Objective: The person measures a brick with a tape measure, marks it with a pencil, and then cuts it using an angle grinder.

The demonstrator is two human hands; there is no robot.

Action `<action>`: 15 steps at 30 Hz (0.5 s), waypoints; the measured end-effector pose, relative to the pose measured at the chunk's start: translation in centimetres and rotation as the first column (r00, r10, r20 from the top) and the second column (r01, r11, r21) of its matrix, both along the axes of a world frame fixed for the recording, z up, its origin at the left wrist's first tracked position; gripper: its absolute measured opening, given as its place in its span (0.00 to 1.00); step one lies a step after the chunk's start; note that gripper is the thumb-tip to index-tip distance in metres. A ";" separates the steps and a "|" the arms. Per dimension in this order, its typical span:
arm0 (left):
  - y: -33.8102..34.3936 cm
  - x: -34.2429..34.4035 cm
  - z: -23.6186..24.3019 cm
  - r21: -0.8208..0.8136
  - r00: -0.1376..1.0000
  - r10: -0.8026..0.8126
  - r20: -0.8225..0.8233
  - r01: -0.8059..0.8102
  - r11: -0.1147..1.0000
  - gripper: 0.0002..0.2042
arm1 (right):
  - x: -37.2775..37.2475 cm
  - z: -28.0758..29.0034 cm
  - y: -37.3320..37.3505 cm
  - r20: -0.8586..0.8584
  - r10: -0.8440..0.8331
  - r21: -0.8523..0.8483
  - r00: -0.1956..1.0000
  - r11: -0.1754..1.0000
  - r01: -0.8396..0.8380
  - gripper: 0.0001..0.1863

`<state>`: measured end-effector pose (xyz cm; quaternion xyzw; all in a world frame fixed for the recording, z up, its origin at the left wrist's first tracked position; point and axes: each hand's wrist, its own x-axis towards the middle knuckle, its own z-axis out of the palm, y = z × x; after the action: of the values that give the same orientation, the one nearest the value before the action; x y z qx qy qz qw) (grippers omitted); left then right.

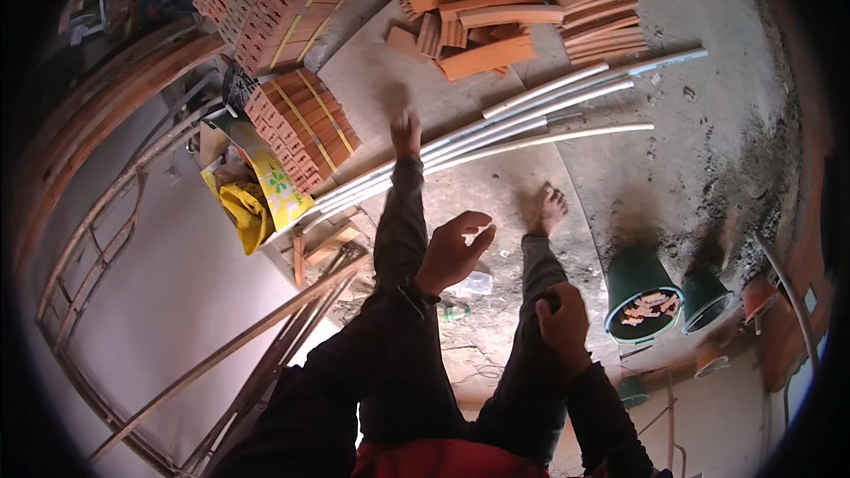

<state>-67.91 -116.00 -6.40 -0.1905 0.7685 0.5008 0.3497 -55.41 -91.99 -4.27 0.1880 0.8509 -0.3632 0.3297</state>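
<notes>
Matt bricks (pixel 312 119); smooth plas. pipes (pixel 545 90)

Dark fabric trouser leg (pixel 531 372) – knee bent, the right hand (pixel 564 329) resting over it. Crumpled clear plastic piece (pixel 476 283) lies on the floor, in view just beside the curled left hand (pixel 453 255) – pale patch between thumb and fingers, cannot tell if held. Long, slim white pipes (pixel 531 108) lie loosely bunched on the floor beyond, slanting up to the right.

We see a yellow-strapped stack of red hollow bricks (pixel 290 134), long white plastic pipes (pixel 545 90) near stacked orange clay tiles (pixel 595 2), and a round green bucket (pixel 634 273) holding broken pinkish pieces (pixel 651 307).
</notes>
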 end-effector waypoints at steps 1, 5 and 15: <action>-1.0 -0.3 -0.8 -0.018 0.998 -0.055 0.017 0.055 0.998 0.15 | -2.2 -0.6 -0.5 -0.012 0.007 0.046 1.000 0.999 -0.007 0.15; -3.6 -0.6 -6.9 0.008 0.909 -0.414 -0.049 0.415 0.910 0.17 | -9.0 -7.9 -2.2 0.029 -0.186 -0.025 0.982 0.982 0.187 0.16; -9.4 -4.8 -13.4 -0.027 0.660 -0.747 0.082 0.751 0.660 0.16 | -32.4 -34.3 -18.2 0.382 -0.679 -0.197 0.627 0.603 0.773 0.49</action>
<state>-72.67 -125.42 -19.75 0.1164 0.7818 0.2837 0.5430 -87.79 -110.15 -38.61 0.5072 0.5681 -0.5794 0.2905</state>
